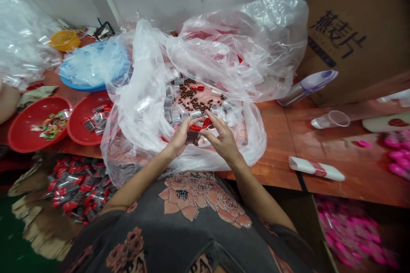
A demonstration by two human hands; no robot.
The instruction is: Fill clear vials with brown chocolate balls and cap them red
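My left hand [180,138] is closed around a small container [192,137] with dark contents and red at its top. My right hand [222,138] pinches a red plastic piece [206,122] at the container's upper right; whether the two parts touch is hard to tell. Both hands are over an opened clear plastic bag [144,106]. Inside the bag, just beyond my fingers, lie loose brown balls [192,100], several small clear containers [174,115] and another red piece [197,88].
Left of the bag stand a blue basin [73,83] and two red bowls [19,132] with small items. Many red-capped containers [73,183] lie below the table edge. To the right are a purple-topped bottle [309,85], a clear cup [336,118], a white packet [315,168] and a cardboard box [358,17].
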